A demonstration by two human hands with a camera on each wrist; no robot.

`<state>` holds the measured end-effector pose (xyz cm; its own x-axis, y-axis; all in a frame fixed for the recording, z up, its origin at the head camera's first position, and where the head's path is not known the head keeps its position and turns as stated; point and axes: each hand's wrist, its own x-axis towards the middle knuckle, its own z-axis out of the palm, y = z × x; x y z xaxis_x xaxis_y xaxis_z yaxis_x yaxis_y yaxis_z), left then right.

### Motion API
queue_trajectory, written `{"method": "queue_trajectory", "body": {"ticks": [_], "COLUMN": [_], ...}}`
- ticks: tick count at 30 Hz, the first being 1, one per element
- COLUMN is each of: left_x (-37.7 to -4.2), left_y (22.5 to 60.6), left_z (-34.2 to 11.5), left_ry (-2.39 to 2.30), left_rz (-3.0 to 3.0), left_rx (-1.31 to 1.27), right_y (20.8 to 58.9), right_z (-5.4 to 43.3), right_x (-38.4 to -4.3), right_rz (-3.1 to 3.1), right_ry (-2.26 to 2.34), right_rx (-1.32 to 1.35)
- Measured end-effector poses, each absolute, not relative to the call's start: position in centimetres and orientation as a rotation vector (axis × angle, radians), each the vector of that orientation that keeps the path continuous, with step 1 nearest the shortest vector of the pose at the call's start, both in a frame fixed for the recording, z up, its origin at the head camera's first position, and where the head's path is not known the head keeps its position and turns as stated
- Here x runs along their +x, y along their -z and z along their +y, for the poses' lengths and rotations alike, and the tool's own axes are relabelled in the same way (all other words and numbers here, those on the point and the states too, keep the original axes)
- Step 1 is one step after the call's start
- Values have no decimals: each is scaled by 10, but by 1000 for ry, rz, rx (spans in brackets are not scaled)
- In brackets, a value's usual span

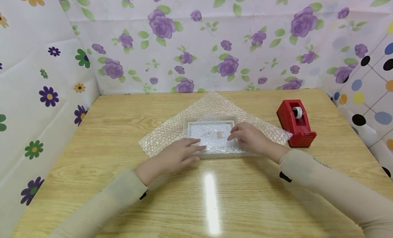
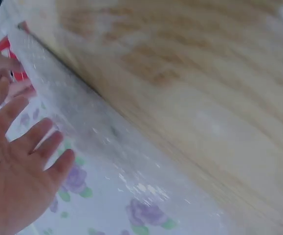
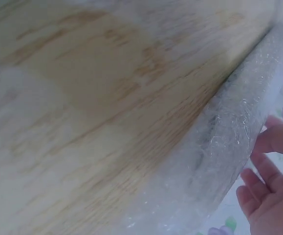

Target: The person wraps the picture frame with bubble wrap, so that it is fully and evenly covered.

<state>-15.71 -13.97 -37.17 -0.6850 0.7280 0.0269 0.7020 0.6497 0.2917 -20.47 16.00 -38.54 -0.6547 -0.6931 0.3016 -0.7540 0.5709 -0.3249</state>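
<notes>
A light-rimmed picture frame (image 1: 185, 126) lies flat on a sheet of bubble wrap (image 1: 167, 133), whose near part is folded up over the frame. My left hand (image 1: 176, 154) hovers at the frame's near left corner, its fingers spread and fairly straight. In the left wrist view the palm of that left hand (image 2: 19, 181) shows beside the wrap (image 2: 97, 127), holding nothing. Over the frame's right side, my right hand (image 1: 250, 137) rests with loosely bent fingers on the wrap. The right wrist view shows its fingertips (image 3: 261, 144) right at the edge of the wrap (image 3: 219, 142).
A red tape dispenser (image 1: 288, 123) with a small white roll (image 1: 297, 112) stands to the right, and the wrap's right corner reaches its base. The wooden table (image 1: 122, 110) ends at flowered cloth (image 1: 190, 36) behind and patterned cloth at both sides.
</notes>
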Motion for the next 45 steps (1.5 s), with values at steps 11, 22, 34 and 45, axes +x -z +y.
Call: {"method": "queue_trajectory", "body": {"ticks": [11,22,34,45], "left_x": [-151,-149,-143,-140], "left_y": [374,373,377,376], "left_z": [-140,-139,-126,-119], "left_ry": [-406,-346,-209,-168], "left_rz": [2591,2588,2696,2685], "left_rx": [1205,1145,1082,1054], "right_y": [389,386,365,337], "right_z": [158,157,145,139], "right_x": [-204,-198,-205,-244], "right_rz": [-2724,-2733,-2959,-3210], "right_ry": [-640,-564,-527,-673], "right_rx": [1343,1418,1549,1160]}}
